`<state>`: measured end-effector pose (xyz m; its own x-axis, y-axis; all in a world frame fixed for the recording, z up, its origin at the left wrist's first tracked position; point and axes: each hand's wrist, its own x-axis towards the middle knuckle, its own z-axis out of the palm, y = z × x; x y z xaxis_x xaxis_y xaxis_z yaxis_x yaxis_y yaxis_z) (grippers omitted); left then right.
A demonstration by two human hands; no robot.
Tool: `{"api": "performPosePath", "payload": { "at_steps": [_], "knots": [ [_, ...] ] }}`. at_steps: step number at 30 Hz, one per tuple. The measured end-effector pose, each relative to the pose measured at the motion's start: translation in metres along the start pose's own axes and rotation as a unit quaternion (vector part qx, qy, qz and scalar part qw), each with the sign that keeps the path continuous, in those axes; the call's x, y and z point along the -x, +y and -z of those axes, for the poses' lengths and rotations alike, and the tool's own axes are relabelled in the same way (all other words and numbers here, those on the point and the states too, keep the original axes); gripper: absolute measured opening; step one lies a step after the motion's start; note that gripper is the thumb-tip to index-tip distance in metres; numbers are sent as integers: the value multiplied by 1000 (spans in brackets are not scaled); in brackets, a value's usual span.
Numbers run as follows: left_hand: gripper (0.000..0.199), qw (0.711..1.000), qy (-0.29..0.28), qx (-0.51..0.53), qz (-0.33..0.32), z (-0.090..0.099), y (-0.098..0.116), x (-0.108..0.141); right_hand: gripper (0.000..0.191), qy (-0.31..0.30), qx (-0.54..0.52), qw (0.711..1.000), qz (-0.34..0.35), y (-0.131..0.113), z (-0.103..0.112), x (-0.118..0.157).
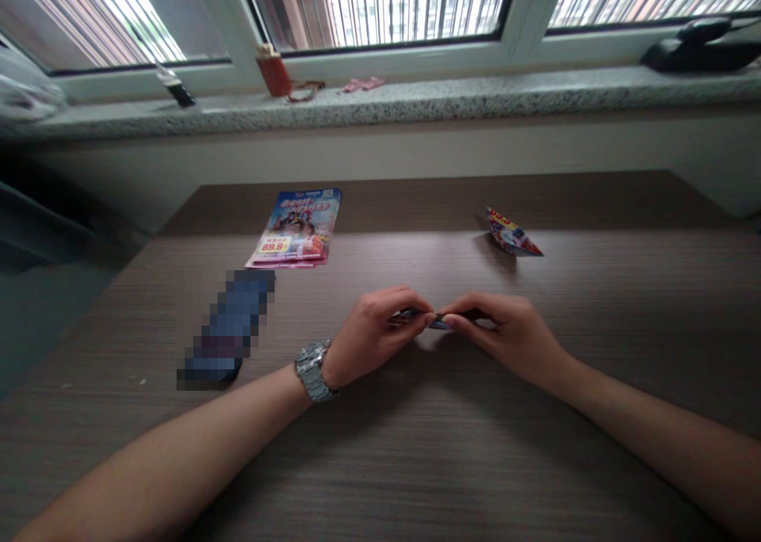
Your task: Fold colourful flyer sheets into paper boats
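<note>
Both my hands meet near the middle of the table, pinching a small folded paper [440, 322] between thumbs and fingers. My left hand [380, 328], with a metal watch [315, 371] on the wrist, grips its left side and hides much of it. At its right end my right hand [505, 328] is closed on the same paper. Beyond my right hand stands a folded paper piece [512, 234] with colourful print. A stack of printed flyers [300, 225] lies at the back left of the table.
A blurred-out dark phone-like object [229, 328] lies on the wooden table [392, 463], left of my left hand. Behind the table, a stone window sill [416, 102] holds a red case [273, 71], a small bottle [175, 89] and a black object [701, 49].
</note>
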<state>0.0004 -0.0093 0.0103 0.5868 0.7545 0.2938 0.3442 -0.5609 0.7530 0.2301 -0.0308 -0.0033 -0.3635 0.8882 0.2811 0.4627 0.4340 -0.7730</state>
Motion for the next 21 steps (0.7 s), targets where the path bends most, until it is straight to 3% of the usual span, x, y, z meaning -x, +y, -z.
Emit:
{"api": "performPosePath", "payload": {
  "at_steps": [11,21],
  "knots": [
    [12,1000,19,-13,-13,1,-2,0,15,19,30,999,-5,3,6,1],
    [11,999,27,-12,-17,2,-5,2,18,11,-60,997,-57,6,6,3]
  ]
}}
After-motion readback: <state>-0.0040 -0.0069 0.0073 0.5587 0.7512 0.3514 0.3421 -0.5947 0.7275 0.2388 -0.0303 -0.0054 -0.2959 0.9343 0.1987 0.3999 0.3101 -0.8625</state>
